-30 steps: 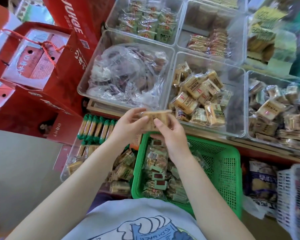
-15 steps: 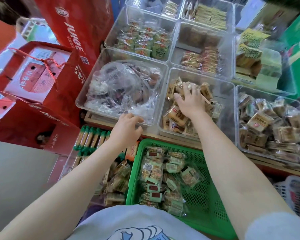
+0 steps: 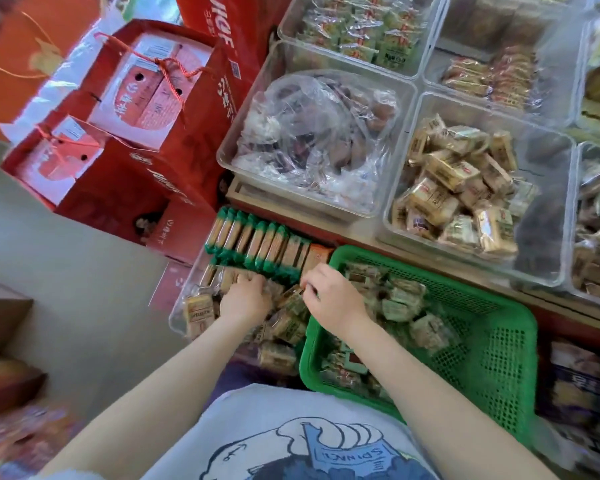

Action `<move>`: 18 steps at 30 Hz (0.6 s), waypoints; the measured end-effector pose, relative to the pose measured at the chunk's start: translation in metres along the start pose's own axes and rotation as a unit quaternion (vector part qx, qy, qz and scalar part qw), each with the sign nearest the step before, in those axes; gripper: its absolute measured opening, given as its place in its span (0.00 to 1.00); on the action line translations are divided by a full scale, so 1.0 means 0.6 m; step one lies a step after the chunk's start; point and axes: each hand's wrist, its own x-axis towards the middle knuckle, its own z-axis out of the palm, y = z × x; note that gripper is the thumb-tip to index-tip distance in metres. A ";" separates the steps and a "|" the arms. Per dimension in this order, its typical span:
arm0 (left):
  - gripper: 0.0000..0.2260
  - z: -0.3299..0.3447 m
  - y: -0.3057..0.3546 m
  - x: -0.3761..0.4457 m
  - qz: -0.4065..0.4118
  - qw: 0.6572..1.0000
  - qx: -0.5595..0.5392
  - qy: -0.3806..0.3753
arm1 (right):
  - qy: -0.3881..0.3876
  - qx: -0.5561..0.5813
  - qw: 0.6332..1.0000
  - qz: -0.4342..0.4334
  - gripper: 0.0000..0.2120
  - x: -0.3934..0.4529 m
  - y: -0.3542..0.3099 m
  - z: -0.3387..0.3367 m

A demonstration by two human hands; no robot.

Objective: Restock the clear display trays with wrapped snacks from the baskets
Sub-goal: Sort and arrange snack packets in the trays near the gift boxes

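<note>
Left hand (image 3: pixel 246 299): lower centre, fingers curled into tan wrapped snacks (image 3: pixel 288 320) in low clear bin (image 3: pixel 179 313), likely gathering stock.
Right hand (image 3: pixel 329 299): pinches a packet at green basket (image 3: pixel 499 341) rim.
Target tray (image 3: pixel 478 188): right of centre, part-filled.

Both the left hand (image 3: pixel 246 299) and right hand (image 3: pixel 329 299) are burying their fingertips among wrapped snacks (image 3: pixel 288 317), grip hiding; motion is blurring everything.

A green mesh basket (image 3: pixel 492 344) holds wrapped snacks (image 3: pixel 400 301) (mostly at its left); beyond it, a clear tray (image 3: pixel 565 216) is heaped with tan-wrapped snacks (image 3: pixel 454 188).
</note>
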 end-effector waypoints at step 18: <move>0.18 -0.193 0.148 -0.093 0.175 0.816 -0.548 -0.059 | 0.051 0.542 0.815 0.198 0.11 -0.026 -0.054 -0.133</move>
